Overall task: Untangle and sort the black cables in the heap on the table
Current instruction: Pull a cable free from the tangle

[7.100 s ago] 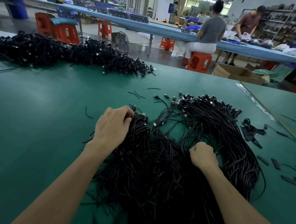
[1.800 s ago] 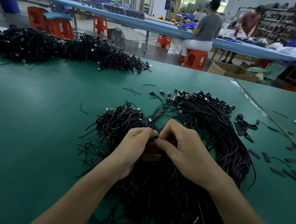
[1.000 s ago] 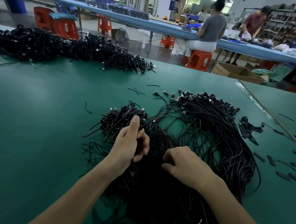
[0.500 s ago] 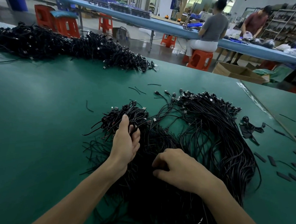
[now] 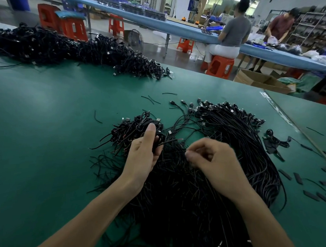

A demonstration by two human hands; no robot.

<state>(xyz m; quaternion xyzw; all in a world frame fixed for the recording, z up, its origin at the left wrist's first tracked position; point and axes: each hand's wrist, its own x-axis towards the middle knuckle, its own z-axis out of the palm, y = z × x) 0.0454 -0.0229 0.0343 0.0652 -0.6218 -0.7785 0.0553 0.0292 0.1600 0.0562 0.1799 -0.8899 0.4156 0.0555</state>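
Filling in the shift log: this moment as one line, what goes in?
left hand: grips cable bunch | right hand: curled over heap, grip unclear | straightened bundle: lies right of heap

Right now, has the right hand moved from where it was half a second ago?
Yes. The right hand has shifted away from the person, up the heap of black cables, nearer the bare green gap of table.

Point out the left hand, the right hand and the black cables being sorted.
left hand (image 5: 141,159), head view, back of the hand.
right hand (image 5: 215,164), head view, back of the hand.
black cables (image 5: 179,196), head view, middle of the near heap.
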